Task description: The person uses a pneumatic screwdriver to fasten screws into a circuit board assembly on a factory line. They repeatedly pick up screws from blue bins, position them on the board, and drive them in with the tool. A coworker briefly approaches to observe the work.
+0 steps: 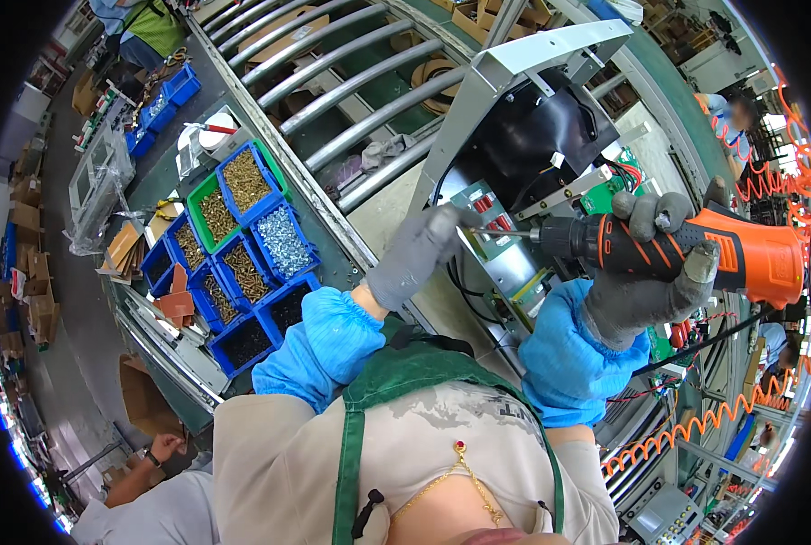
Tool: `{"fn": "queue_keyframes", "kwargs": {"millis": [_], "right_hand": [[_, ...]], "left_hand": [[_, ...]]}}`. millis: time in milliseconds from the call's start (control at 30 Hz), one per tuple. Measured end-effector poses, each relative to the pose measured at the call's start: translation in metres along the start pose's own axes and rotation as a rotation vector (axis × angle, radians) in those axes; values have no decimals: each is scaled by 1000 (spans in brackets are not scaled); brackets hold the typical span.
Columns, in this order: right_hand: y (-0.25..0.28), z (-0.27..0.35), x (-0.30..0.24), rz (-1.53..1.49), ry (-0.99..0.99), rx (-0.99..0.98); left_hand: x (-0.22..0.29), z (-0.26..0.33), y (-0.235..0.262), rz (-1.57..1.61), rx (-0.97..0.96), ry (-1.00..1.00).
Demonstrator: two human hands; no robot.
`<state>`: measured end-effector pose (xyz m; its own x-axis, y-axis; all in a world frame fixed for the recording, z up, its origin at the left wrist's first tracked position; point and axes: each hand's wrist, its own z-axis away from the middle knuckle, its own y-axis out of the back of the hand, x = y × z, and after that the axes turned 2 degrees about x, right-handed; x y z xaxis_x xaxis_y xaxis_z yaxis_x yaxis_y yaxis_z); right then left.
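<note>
My right hand (646,282), in a grey glove, is wrapped round an orange and black cordless drill (660,247). Its long bit (512,233) points left. At the bit's tip, the gloved fingers of my left hand (421,250) are pinched together; whatever they hold, if anything, is hidden. Just beyond and below the bit lies an opened grey metal housing (455,127) with a black cover sheet (542,141) inside. Close to the bit, a circuit board with red parts (484,203) sits in the housing.
Blue and green bins (285,241) of screws and small fasteners stand to the left. A roller conveyor (360,109) runs along the far side. Orange coiled hoses (696,413) hang at the right. Another person's hand (166,447) shows at the lower left.
</note>
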<state>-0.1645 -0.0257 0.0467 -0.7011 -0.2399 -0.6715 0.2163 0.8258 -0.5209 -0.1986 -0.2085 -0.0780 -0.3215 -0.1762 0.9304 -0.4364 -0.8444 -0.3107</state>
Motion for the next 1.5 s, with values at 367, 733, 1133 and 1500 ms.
{"fn": "queue_keyframes", "kwargs": {"millis": [367,733,1133,1500], "right_hand": [[-31,-4,48,447,161,-102],[-31,-4,66,516,153,-148],[-27,-4,72,459,128,-134],[-34,-1,74,480,118,-92]], "left_hand": [[-16,-32,7,-961,141,-163],[-14,-34,14,-979,131,-189],[-14,-35,18,-958,123,-235],[-15,-35,16,-970,129,-191]]}}
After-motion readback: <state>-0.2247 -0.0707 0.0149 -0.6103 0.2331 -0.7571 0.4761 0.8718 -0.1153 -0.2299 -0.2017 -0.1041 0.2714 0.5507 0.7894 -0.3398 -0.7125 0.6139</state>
